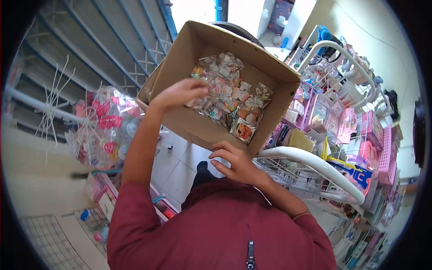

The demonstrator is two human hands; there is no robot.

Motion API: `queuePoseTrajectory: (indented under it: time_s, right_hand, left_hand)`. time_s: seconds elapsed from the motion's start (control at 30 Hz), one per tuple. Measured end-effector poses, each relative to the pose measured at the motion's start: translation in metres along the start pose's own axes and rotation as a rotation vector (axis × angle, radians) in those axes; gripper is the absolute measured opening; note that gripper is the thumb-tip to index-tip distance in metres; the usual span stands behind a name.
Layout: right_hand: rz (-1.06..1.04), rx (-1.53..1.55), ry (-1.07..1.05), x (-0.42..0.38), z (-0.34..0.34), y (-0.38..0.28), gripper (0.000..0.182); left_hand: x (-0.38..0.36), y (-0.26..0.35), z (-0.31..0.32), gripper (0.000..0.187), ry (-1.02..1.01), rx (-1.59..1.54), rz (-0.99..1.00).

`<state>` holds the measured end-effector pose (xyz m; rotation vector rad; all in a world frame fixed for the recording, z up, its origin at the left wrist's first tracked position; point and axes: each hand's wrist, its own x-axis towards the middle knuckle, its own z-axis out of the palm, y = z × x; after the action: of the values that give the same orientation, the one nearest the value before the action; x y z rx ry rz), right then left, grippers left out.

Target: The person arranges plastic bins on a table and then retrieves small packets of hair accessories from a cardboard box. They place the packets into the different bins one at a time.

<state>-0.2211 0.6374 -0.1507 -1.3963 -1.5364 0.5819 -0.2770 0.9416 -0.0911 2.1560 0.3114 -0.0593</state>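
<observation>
Left grip [204,87]: fingers loosely bent, over the near-left interior of an open cardboard box [175,121]; whether it grasped anything could not be told. Right grip [221,159]: released, fingers parted and curved, at the outside of the box's near wall; contact could not be determined. The box was brown, matte and rectangular, tilted relative to the viewer. To the right of the left grip, within the box, lay small clear plastic packets [225,85] with glossy, creased film and white, pink and orange contents. Below the right grip, the floor [173,157] showed pale square tiles. Left of the grips stood a slatted metal shutter [108,40] and hanging pink goods [109,121]; right of them, white wire racks [310,168] with rounded tubular rims bore mixed merchandise. A blue package [355,173] there carried white lettering, not legible with certainty.
</observation>
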Motion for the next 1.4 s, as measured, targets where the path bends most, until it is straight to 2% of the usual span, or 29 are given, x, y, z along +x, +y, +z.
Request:
queuePoseTrajectory:
  time_s: [0.1,0.13,0.2,0.23,0.3,0.37,0.4,0.47,0.53,0.6,0.63,0.67,0.7,0.77,0.8,0.87,0.9,0.93,0.97,1.03,1.1,1.13,1.17,1.2,1.23,1.27,1.3,1.33,1.4]
  right_hand:
    - [0.071,-0.066,0.070,0.010,-0.001,0.005,0.014]
    - [0.094,-0.077,0.101,0.015,0.001,0.004,0.014]
    - [0.270,0.026,0.193,0.023,-0.001,0.002,0.015]
    - [0.237,-0.028,0.257,0.026,0.001,0.010,0.015]
    - [0.282,-0.061,0.350,0.039,0.000,0.014,0.014]
    - [0.263,-0.070,0.542,0.052,0.004,0.036,0.018]
    - [0.270,-0.074,0.556,0.059,0.004,0.051,0.018]
    - [0.345,-0.067,0.841,0.075,-0.001,0.077,0.025]
    - [0.470,0.558,1.118,0.102,-0.019,0.099,0.031]
    - [0.516,0.607,1.328,0.131,-0.039,0.143,0.031]
    - [0.542,0.486,1.357,0.145,-0.048,0.163,0.032]
    - [0.565,0.364,1.384,0.158,-0.057,0.185,0.032]
    - [0.560,0.368,1.400,0.161,-0.062,0.227,0.032]
    - [0.667,-0.484,0.991,0.159,-0.067,0.305,0.041]
    - [0.653,-0.486,1.010,0.164,-0.068,0.287,0.041]
    - [0.885,-0.751,0.798,0.170,-0.060,0.236,0.029]
    - [0.924,-0.735,0.707,0.171,-0.063,0.236,0.026]
    - [0.920,-0.733,0.714,0.170,-0.064,0.236,0.026]
    - [0.935,-0.738,0.671,0.170,-0.065,0.223,0.026]
    - [0.949,-0.746,0.628,0.170,-0.070,0.211,0.026]
    - [0.823,-0.235,0.824,0.170,-0.079,0.209,0.025]
    - [0.828,-0.237,0.821,0.171,-0.081,0.211,0.025]
    - [0.698,-0.122,1.006,0.173,-0.083,0.213,0.024]
    - [0.558,-0.007,1.187,0.172,-0.082,0.214,0.023]
    - [0.561,-0.012,1.193,0.170,-0.081,0.216,0.023]
    - [0.455,0.110,1.295,0.172,-0.079,0.207,0.021]
    - [0.342,0.232,1.393,0.174,-0.078,0.192,0.020]
    - [0.344,0.224,1.407,0.173,-0.075,0.175,0.020]
    - [0.371,0.976,1.360,0.165,-0.064,0.125,0.025]
  left_hand:
    - [0.096,-0.058,-0.009,0.040,0.163,0.342,-0.153]
    - [0.125,-0.098,-0.005,0.040,0.133,0.344,-0.127]
    - [0.171,-0.167,0.002,0.038,0.171,0.814,-0.142]
    - [0.176,-0.158,0.005,0.038,0.161,0.810,-0.114]
    - [0.161,-0.131,0.010,0.037,0.191,0.893,-0.247]
    - [0.153,-0.117,0.004,0.035,0.116,0.897,-0.191]
    - [0.149,-0.110,0.000,0.034,0.055,0.902,-0.153]
    - [0.142,-0.100,-0.003,0.033,0.089,0.929,-0.126]
    - [0.126,-0.076,-0.005,0.031,0.124,0.955,-0.101]
    - [0.098,-0.037,-0.017,0.026,0.161,0.885,-0.128]
    - [0.082,-0.032,-0.020,0.026,0.153,0.891,-0.119]
    - [0.066,-0.028,-0.022,0.023,0.282,0.777,0.047]
    - [0.051,-0.028,-0.023,0.022,0.407,0.656,0.213]
    - [0.026,-0.031,-0.023,0.025,0.483,0.497,0.382]
    - [0.015,-0.033,-0.022,0.025,0.473,0.412,0.359]
    - [-0.007,-0.031,-0.019,0.026,0.461,0.340,0.351]
    - [-0.020,-0.025,-0.017,0.026,0.395,0.283,0.181]
    - [-0.030,-0.021,-0.015,0.027,0.329,0.223,0.010]
    - [-0.036,-0.022,-0.013,0.027,0.330,0.226,0.013]
    - [-0.044,-0.026,-0.008,0.030,0.306,-0.002,0.001]
    - [-0.040,-0.049,0.002,0.031,0.340,-0.114,0.065]
    - [-0.038,-0.061,0.008,0.032,0.374,-0.226,0.131]
    - [-0.038,-0.064,0.011,0.032,0.370,-0.230,0.129]
    - [-0.036,-0.066,0.013,0.031,0.324,-0.428,0.137]
    - [-0.033,-0.067,0.015,0.032,0.273,-0.626,0.146]
    - [-0.034,-0.060,0.011,0.032,0.263,-0.629,0.149]
    - [-0.037,-0.048,0.003,0.032,0.172,-0.769,0.031]
    - [-0.037,-0.042,-0.002,0.033,0.075,-0.904,-0.091]
    - [-0.032,-0.043,-0.003,0.034,0.002,-0.984,-0.071]
